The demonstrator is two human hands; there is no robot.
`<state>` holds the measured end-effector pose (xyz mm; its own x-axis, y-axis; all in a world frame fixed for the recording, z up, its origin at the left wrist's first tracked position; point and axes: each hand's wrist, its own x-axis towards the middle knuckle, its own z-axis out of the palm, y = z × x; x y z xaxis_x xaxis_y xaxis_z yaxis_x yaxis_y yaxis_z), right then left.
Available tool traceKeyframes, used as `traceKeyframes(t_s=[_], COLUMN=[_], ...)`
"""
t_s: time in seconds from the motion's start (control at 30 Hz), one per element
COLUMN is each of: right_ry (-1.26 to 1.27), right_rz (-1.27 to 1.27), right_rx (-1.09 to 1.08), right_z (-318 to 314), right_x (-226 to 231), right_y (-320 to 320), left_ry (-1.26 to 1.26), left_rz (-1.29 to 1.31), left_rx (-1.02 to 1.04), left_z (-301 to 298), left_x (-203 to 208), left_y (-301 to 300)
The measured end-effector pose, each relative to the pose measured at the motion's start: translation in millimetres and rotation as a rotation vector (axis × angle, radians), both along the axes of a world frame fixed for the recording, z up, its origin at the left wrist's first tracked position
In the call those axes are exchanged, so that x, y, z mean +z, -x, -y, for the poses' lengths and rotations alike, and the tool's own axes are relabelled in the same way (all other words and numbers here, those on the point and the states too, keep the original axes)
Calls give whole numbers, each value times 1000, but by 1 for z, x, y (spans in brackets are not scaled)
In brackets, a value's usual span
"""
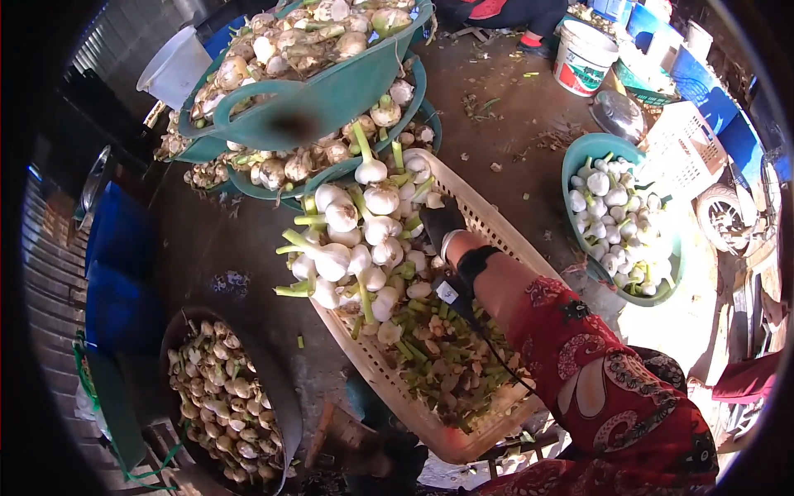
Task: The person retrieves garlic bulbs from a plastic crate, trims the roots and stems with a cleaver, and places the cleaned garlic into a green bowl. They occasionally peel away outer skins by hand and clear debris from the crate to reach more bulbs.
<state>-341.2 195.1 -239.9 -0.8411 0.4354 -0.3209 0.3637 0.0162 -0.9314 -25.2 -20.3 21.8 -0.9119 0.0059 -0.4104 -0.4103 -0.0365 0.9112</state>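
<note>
My right hand [441, 224] likely picks among far garlic bulbs [383, 229]; whether fingers grip, I can't tell; lifting needs firmness.

Buckets, blue containers and a wheel around a brown floor

At the upper left, a white bucket [175, 68] leans outward. Across the brown floor [198, 240], near the top, a white pail [585, 59] with green and red print stands upright, with a silver metal dome [619, 116] just beyond it. Scraps [480, 107] lie scattered nearby. Farther right, a tilted white perforated basket [682, 149] sits beside a wheel [726, 217]. Blue containers [118, 223] line the left side by a ribbed wall [50, 256]. At the top edge, a person [521, 21] shows in dark trousers.
</note>
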Motion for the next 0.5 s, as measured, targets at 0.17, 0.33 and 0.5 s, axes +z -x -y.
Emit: traceKeyframes(t_s=[0.17, 0.33, 0.5], right_ry=[-368, -299, -615], right_rz=[240, 164, 88], right_rx=[-21, 23, 82], right_z=[54, 35, 31], right_x=[79, 83, 45], right_y=[-11, -16, -22], left_ry=[202, 324, 395], left_rz=[-95, -90, -153], left_rx=[-12, -57, -158], left_z=[13, 11, 10], left_x=[13, -11, 1], left_y=[10, -1, 7])
